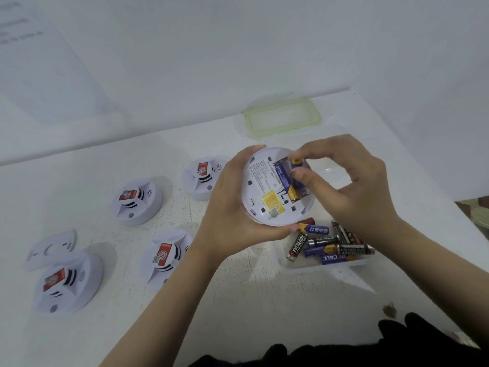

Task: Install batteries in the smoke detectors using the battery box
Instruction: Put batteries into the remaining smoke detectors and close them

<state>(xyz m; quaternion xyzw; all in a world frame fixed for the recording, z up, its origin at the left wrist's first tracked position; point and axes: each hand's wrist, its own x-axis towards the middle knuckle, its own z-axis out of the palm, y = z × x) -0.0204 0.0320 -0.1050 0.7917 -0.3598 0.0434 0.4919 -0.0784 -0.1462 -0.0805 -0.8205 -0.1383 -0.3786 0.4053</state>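
My left hand [227, 205] grips a round white smoke detector [264, 192], held back side up above the table. Its battery bay is uncovered, and one blue battery lies in it. My right hand [352, 181] pinches a second blue and yellow battery [297, 178] with thumb and fingers, right at the bay. Just below the detector stands the clear battery box [291, 263] with several loose batteries [330, 245] in it.
Several other white smoke detectors [137, 201] with red labels stand on the white table to the left. A detached white back cover [50, 249] lies at the far left. The box's green-rimmed lid [283, 116] rests by the wall. The table's edge runs along the right.
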